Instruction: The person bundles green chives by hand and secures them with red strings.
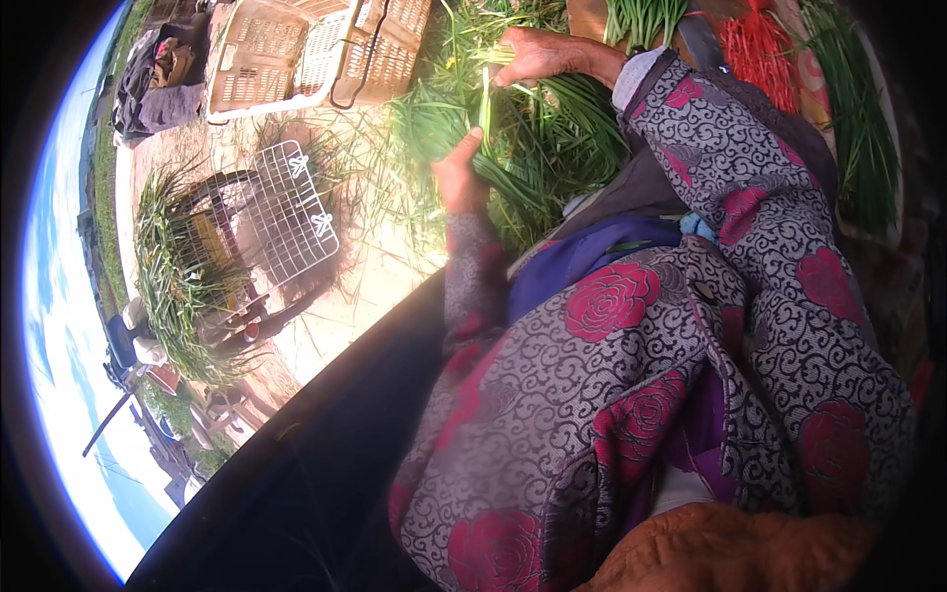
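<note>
- So your left hand [460,176] has its fingers wrapped round some green stalks [486,111], thumb sticking up along them.
- Your right hand [546,55] is a bit farther out, fingers bent in at the pale ends of those same stalks – looks like a pinch, but I can't tell how tight it is.
- The stalks run between your two hands, right above a messy pile of loose greens [582,123] in front of you.
- Off to your left there's a cream slatted crate [281,59] with a dark handle, sitting on the pale ground [380,227].
- Nearer you on that side: a white wire grid [296,212], and just beyond it a heap of long greens [173,261].
- Over on your right you've got a bunch of green stems [641,18], then some red strands [758,59] – and a long green bundle [858,123] past those.
</note>
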`<state>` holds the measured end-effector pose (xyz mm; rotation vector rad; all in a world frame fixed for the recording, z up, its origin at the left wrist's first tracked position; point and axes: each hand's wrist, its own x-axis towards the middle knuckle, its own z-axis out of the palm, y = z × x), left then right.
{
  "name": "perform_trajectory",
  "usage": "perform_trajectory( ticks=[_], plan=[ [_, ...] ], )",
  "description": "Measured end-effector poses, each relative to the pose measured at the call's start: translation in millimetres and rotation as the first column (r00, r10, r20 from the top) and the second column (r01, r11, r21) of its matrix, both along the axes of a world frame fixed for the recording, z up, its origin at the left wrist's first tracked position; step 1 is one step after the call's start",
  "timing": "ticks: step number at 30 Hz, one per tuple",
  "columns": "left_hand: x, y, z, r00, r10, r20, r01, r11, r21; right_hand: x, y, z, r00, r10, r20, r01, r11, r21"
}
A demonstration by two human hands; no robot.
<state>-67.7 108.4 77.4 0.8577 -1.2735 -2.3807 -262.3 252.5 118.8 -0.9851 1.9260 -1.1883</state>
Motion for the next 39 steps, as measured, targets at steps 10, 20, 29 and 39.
perform_trajectory(
  ticks=[10,20,29,39],
  plan=[
    [8,-12,-16,0.994,-0.011,-0.112,0.058,0.905,0.421,-12,-2,-25,0.975,-0.201,0.09,0.213,0.964,-0.156],
    [7,-1,-16,0.99,-0.131,-0.053,0.139,0.968,0.207,32,-8,1,0.949,0.009,0.315,0.05,0.982,-0.18],
    [10,-8,-13,0.998,-0.065,0.009,0.065,0.998,-0.002,-12,4,-19,0.999,-0.006,0.036,0.006,1.0,0.006],
    [19,-19,-21,0.992,-0.111,0.051,0.115,0.99,-0.08,2,-4,-1,0.939,-0.312,-0.143,0.308,0.95,-0.053]
  ],
)
